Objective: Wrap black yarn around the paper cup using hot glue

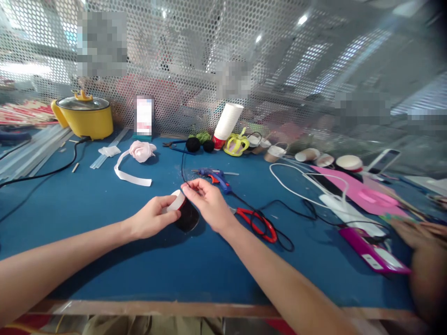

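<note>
My left hand (153, 217) grips a small paper cup (178, 201), tilted over the table. Its inner side shows white, with a thin red line at the edge, and its outer side is covered in black. At the cup's rim my right hand (206, 200) pinches a strand of black yarn (182, 167). From these fingers the yarn runs up and back to a black yarn ball (193, 144). Just beyond the right hand lies a blue glue gun (218, 179). Scissors with red handles (258, 225) rest to the right of that wrist.
A yellow electric pot (92, 122) stands back left. A pale ribbon roll (141, 151), stacked paper cups (228, 121) and small handled baskets (275, 153) line the back. A purple power strip (372, 251), cables and a co-worker's arm (428, 274) are on the right.
</note>
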The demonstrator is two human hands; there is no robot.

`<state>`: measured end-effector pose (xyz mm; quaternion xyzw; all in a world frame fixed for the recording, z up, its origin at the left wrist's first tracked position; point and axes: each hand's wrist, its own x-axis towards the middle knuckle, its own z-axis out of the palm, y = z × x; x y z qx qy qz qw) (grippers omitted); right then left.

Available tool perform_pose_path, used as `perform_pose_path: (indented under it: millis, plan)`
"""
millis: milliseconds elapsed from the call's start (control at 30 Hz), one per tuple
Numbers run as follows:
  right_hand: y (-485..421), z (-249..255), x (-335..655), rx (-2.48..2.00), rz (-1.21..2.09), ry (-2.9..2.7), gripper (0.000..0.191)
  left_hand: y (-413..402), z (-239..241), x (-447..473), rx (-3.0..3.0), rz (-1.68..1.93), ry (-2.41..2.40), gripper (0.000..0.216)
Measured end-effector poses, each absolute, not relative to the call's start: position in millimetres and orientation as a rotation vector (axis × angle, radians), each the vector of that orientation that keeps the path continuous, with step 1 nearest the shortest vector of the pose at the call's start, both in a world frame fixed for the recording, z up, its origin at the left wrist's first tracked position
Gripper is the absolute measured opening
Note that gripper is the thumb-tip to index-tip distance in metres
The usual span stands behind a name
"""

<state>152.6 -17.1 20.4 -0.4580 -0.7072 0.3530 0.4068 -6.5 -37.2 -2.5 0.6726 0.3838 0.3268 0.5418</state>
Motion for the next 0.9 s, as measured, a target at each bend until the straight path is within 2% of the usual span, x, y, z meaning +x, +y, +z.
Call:
perform_pose_path:
  millis: [200, 433, 600, 900]
  plan:
    - [27.7, 57.0, 128.6, -1.209, 1.155, -1.941, 0.009, -38.7, 2.8, -5.2, 1.639, 0.740, 0.853, 0.017]
    - [55.5, 69.6, 57.5, -1.245, 0.948, -2.308, 0.016, -38.9, -4.5, -4.7, 1.613, 0.753, 0.787, 0.016]
    - [52.8, 65.2, 51.4, -1.264, 0.929, -2.569, 0.024, -35.6, -11.9, -3.4, 1.525, 0.784, 0.749, 0.018]
    - [71.4, 68.3, 181.1, -1.848, 0.290, -2.193, 0.017, -33.4, -8.8, -4.1, 1.470, 0.820, 0.750, 0.018]
